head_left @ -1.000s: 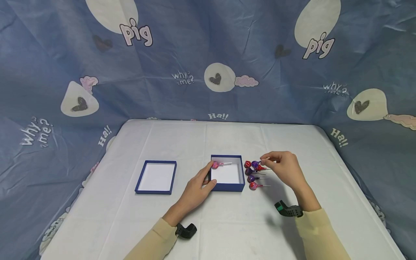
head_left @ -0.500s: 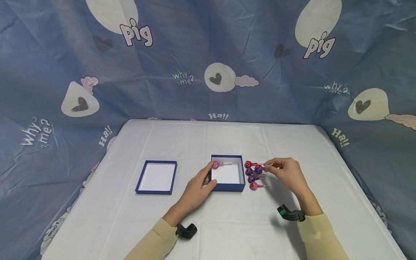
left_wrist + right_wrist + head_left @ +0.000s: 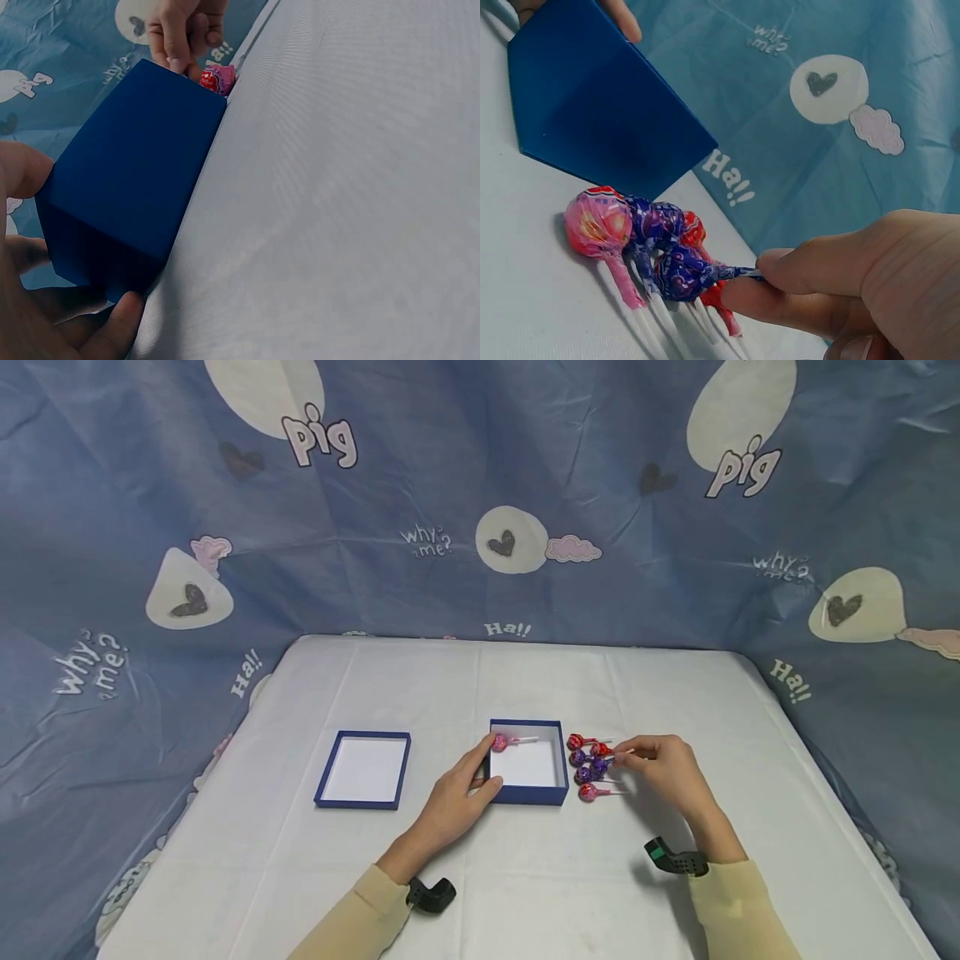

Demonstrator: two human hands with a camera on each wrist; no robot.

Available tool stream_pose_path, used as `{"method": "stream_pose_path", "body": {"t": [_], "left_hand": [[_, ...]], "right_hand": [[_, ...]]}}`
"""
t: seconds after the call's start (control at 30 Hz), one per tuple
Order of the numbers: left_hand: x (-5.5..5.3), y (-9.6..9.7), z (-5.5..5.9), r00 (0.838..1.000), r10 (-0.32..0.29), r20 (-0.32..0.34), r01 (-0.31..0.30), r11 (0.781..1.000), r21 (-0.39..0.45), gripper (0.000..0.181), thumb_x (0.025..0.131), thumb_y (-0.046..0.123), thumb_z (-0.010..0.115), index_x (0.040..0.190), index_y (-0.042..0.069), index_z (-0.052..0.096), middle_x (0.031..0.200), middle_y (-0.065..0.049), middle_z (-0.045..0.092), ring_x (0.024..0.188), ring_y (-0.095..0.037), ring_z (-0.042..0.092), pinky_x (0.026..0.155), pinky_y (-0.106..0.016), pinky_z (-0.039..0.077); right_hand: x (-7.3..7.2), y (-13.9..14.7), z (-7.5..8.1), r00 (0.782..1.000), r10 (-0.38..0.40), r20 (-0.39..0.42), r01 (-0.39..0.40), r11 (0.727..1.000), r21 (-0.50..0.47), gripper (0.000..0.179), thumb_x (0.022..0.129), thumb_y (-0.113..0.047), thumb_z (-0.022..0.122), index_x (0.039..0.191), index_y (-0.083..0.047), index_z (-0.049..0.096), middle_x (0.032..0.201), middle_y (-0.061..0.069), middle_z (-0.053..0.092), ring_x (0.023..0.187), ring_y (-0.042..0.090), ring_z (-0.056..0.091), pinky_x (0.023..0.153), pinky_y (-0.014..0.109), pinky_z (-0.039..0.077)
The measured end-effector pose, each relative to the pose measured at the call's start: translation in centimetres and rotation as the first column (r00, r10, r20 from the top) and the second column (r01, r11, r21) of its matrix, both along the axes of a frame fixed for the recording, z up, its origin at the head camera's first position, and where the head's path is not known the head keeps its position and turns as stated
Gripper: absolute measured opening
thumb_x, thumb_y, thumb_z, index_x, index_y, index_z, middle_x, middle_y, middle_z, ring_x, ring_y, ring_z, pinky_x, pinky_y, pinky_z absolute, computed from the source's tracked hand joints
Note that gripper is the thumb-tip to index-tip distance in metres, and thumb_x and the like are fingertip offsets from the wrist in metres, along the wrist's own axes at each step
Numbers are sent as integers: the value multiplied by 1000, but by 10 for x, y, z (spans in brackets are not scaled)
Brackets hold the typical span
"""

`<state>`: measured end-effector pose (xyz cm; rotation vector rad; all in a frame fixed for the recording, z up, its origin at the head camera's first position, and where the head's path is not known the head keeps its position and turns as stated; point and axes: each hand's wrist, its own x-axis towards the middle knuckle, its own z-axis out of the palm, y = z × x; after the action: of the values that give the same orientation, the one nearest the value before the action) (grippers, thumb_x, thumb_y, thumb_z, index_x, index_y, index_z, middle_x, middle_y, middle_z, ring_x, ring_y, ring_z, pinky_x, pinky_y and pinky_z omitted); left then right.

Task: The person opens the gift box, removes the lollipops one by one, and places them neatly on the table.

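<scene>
My left hand (image 3: 452,799) grips the left side of a blue open-topped box (image 3: 531,795), with fingers and thumb round its corner. Inside the box, by its back wall, lies a pink lollipop (image 3: 501,742). To the right of the box, my right hand (image 3: 664,770) pinches the stick of a purple lollipop (image 3: 682,274) between thumb and forefinger. Its wrapped head is over the other lollipops. Those lie in a cluster with sticks pointing right: red ones (image 3: 575,742), purple ones (image 3: 583,775) and a pink one (image 3: 598,223) at the near end.
A shallow blue-rimmed lid (image 3: 357,804) with a white inside lies left of the box. White cloth (image 3: 525,877) covers the table. A blue printed curtain (image 3: 420,593) hangs behind and at both sides.
My right hand has moved nearer and slightly right, bringing the purple lollipop from the back of the cluster towards its middle. The left hand stays on the box.
</scene>
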<state>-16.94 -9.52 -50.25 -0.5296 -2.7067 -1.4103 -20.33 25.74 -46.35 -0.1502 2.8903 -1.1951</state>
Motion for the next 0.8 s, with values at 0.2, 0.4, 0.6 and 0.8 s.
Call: {"method": "stream_pose_path", "body": {"t": [0.2, 0.4, 0.6, 0.8], "left_hand": [[1, 0, 1, 1000, 1, -10, -1, 1000, -4, 68, 100, 40, 59, 160, 29, 29, 159, 2, 38, 140, -17, 41, 110, -36, 43], [1, 0, 4, 1000, 3, -2, -3, 1000, -13, 68, 100, 40, 59, 160, 30, 29, 159, 3, 38, 141, -16, 40, 112, -36, 40], [2, 0, 4, 1000, 4, 11, -4, 1000, -16, 68, 101, 42, 58, 160, 31, 28, 159, 4, 37, 141, -17, 39, 112, -38, 39], [2, 0, 2, 1000, 4, 14, -4, 1000, -8, 68, 101, 41, 59, 160, 30, 29, 159, 4, 36, 141, -17, 39, 112, -37, 40]], "right_hand": [[-1, 6, -5, 1000, 6, 10, -6, 1000, 1, 10, 91, -23, 76, 99, -20, 81, 106, 2, 74, 99, 25, 61, 77, 36, 44], [-3, 10, -9, 1000, 15, 5, -15, 999, 30, 8, 90, -22, 77, 96, -19, 82, 97, -1, 73, 82, 22, 55, 68, 35, 41], [-3, 11, -14, 999, 40, 27, -42, 997, 68, 5, 90, -20, 77, 93, -18, 80, 97, -1, 72, 79, 21, 54, 65, 33, 41], [-3, 9, -16, 999, 19, 51, -24, 996, 92, 4, 90, -18, 77, 93, -18, 79, 101, 3, 71, 83, 22, 53, 67, 34, 39]]}}
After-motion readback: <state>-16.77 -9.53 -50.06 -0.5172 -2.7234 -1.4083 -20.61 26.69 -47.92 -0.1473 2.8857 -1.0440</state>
